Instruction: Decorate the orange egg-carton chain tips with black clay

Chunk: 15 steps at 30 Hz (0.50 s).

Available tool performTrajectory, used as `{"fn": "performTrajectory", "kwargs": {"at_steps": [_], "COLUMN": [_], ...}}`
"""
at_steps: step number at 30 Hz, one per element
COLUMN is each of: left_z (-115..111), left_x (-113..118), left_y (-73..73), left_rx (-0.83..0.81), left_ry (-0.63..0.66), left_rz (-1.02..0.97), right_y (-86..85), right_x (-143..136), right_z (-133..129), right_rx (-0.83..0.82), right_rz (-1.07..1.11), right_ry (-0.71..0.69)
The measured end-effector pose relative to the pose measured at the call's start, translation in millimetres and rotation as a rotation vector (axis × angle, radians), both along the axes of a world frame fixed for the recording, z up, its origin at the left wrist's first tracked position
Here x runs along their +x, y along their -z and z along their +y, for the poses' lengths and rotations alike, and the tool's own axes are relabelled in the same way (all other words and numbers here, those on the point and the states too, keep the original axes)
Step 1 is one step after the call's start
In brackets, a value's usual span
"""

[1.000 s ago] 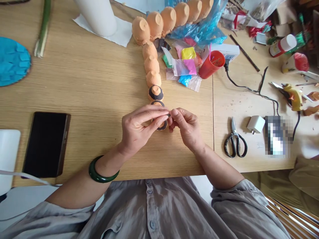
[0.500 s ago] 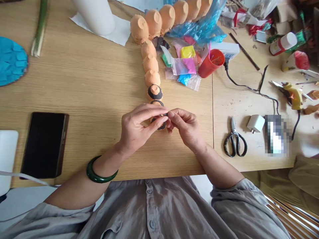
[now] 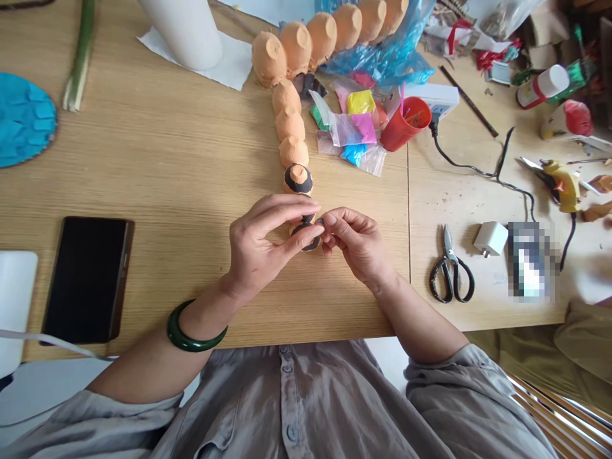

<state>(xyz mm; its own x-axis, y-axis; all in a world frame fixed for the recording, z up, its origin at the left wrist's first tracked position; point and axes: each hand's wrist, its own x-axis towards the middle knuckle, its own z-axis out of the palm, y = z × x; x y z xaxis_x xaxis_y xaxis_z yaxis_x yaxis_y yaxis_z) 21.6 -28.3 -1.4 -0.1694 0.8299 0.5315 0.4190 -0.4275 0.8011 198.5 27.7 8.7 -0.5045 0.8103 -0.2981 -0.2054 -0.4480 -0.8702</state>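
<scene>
A strip of orange egg-carton cups (image 3: 290, 122) runs toward me across the table, its nearest cups bearing black coverings (image 3: 298, 179) that look like modelling clay. My left hand (image 3: 261, 239) arches over the near end, thumb and fingers apart, with black material showing through the gap. Opposite it, my right hand (image 3: 356, 245) pinches a small dark bit, seemingly black clay, between thumb and forefinger. The fingers partly hide the nearest cups. Whether my left fingertips press on the strip I cannot tell.
Colourful clay packets (image 3: 361, 118) lie beside a red cup (image 3: 405, 124). Black-handled scissors (image 3: 450, 264) and a white charger (image 3: 491, 238) sit right; a dark phone (image 3: 88, 279) lies left. Behind are more orange cups (image 3: 322, 39), a blue bag (image 3: 382, 57) and a white cylinder (image 3: 184, 32).
My left thumb and fingers have spread slightly apart, showing more of the black between them. My right hand keeps its pinch in nearly the same place.
</scene>
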Motion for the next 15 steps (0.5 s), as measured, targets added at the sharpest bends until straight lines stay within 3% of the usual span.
{"fn": "performTrajectory", "kwargs": {"at_steps": [15], "left_z": [1.9], "left_x": [-2.0], "left_y": [2.5], "left_rx": [0.088], "left_ry": [0.035], "left_rz": [0.044], "right_y": [-2.8], "right_x": [0.2], "right_z": [-1.2], "right_rx": [-0.014], "right_rz": [0.009], "right_ry": [-0.034]}}
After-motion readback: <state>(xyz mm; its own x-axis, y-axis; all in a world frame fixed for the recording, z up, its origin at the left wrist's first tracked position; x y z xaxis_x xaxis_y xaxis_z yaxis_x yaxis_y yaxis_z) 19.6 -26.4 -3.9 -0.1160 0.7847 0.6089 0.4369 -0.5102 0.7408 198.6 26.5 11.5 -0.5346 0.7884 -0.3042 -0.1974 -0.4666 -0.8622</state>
